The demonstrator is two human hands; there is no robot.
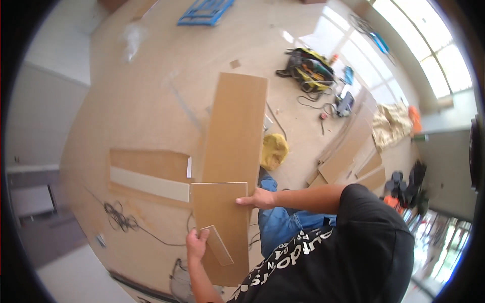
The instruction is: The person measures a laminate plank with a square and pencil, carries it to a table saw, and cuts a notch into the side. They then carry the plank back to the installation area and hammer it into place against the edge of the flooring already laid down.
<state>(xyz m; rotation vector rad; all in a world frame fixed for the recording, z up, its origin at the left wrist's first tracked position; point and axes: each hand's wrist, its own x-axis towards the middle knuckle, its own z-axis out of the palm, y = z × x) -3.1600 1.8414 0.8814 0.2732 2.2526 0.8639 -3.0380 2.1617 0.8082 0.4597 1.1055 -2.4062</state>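
Board (218,207) at right hand (263,198) is tan and pale-edged.

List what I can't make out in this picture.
All in the head view:
Left hand: any fingers beneath the small board are hidden by that board.
Right hand: any fingers under the large brown board are hidden by it.
Blue frame: cut off by the top edge.
Tool bag: contents too small to tell apart.
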